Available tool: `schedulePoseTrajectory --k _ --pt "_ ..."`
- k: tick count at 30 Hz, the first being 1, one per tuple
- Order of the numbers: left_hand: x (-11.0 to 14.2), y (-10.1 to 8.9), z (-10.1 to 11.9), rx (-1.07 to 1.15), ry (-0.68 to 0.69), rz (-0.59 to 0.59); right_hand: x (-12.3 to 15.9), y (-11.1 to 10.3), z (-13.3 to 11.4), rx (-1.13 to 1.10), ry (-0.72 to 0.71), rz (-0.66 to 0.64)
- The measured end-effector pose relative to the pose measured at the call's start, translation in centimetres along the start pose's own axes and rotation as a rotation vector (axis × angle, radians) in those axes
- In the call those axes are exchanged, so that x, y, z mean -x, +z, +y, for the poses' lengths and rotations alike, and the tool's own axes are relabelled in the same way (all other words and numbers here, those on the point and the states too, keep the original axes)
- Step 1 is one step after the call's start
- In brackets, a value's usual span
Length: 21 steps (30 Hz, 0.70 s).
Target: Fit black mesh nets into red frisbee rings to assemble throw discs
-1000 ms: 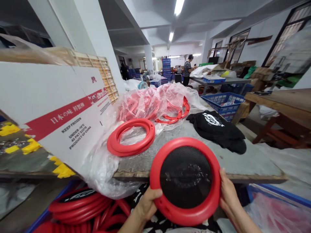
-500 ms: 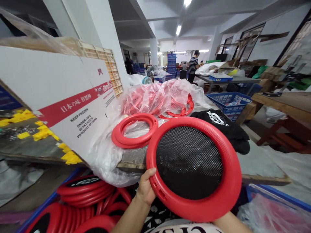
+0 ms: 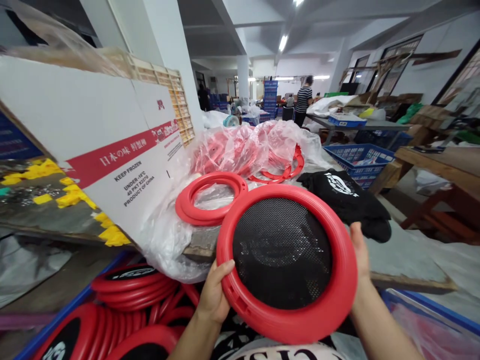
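I hold a disc (image 3: 287, 265) up in front of the bench (image 3: 408, 257), and from where I look it covers the middle of the bench's near edge. Its rim is a broad, rounded band of smooth, glossy red, a little brighter along the top. Small slots are cut into the lower left of that band. Black mesh fills the middle, finely holed, with specks of light glinting across it and a faint paler patch near its centre. The mesh side faces me, the whole disc leaning back slightly.

My left hand (image 3: 215, 295) is closed on the lower left of the rim, thumb laid over the front; the other fingers go out of sight behind. My right hand (image 3: 360, 257) is against the right side of the rim, one digit standing up beside it; I cannot tell how far the rest curl round behind.

On the bench, toward its left, lie some bare red rings (image 3: 187, 212), no mesh in them. Farther back on the bench is clear plastic (image 3: 240, 150) over more red parts. A black cloth (image 3: 343, 200) with white print lies on the bench's right half. Below the bench, to the left, similar red discs (image 3: 131, 295) are stacked.
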State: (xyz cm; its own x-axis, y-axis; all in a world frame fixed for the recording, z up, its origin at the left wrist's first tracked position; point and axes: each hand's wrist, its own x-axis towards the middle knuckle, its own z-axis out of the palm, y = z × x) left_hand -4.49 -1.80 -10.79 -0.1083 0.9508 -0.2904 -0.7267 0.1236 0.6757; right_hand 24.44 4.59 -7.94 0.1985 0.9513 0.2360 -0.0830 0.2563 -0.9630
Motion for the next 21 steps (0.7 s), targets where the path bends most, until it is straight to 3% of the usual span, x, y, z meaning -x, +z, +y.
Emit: schedulePoseTrajectory --k 4,6,9,11,13,15,19,21 --pt "0.5 -0.1 1.4 -0.014 0.104 0.021 0.1 0.1 -2.3 -0.176 -0.200 0.033" --pt "1.0 0.5 1.5 -0.040 0.151 -0.012 0.6 0.6 -2.3 0.040 -0.335 -0.050" --pt "2.0 1.8 0.6 -0.061 0.159 -0.076 1.4 2.5 -1.0 0.571 -0.531 -0.260" --pt "2.7 2.8 -0.5 -0.068 0.151 -0.126 2.1 4.2 0.1 0.817 -0.664 -0.260" --pt "3.1 3.6 -1.5 -0.082 0.144 -0.167 2.9 5.8 0.8 0.903 -0.724 -0.194" --pt "3.2 4.1 -2.1 -0.093 0.144 -0.189 4.2 6.9 0.9 0.897 -0.757 -0.246" --pt "2.7 4.0 -1.2 -0.113 0.211 -0.134 6.8 7.4 0.6 0.712 -0.843 -0.640" --pt "2.3 3.8 -0.2 -0.127 0.277 -0.107 7.3 7.1 0.5 0.557 -0.788 -0.786"
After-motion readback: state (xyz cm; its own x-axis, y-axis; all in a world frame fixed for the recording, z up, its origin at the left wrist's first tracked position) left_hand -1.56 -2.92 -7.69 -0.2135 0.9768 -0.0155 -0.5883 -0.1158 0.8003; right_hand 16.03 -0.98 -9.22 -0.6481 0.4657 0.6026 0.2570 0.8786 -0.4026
